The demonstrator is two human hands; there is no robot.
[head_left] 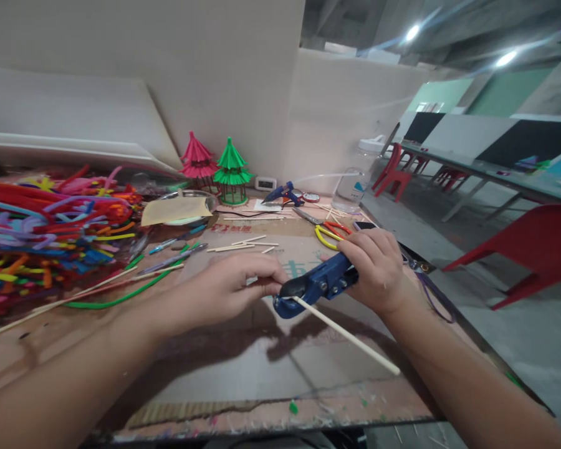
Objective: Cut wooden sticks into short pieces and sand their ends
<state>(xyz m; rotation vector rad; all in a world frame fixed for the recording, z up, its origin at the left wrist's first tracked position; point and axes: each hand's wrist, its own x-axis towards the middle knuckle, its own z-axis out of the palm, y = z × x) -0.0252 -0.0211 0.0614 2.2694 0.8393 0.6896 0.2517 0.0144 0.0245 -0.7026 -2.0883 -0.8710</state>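
Note:
My right hand (376, 268) is wrapped around the handles of a blue cutter (325, 276) with a dark upper jaw, held above the table. A thin pale wooden stick (348, 337) passes through the cutter's jaws and slants down toward me on the right. At the jaws, my left hand (243, 280) has thumb and index finger pinched together on the stick's far end, which is mostly hidden. Beneath both hands lies a cardboard sheet (206, 374) covered by a clear layer. Just beyond them are several short cut sticks (238, 244) and yellow-and-orange-handled scissors (327, 231).
Colourful pipe cleaners (51, 237) are heaped at left. Behind stand a green pagoda model (232, 171), a pink pagoda model (197, 159), a blue glue gun (283, 193) and a clear plastic bottle (353, 184). The table's right edge runs close to my right forearm; red chairs (533, 249) stand beyond.

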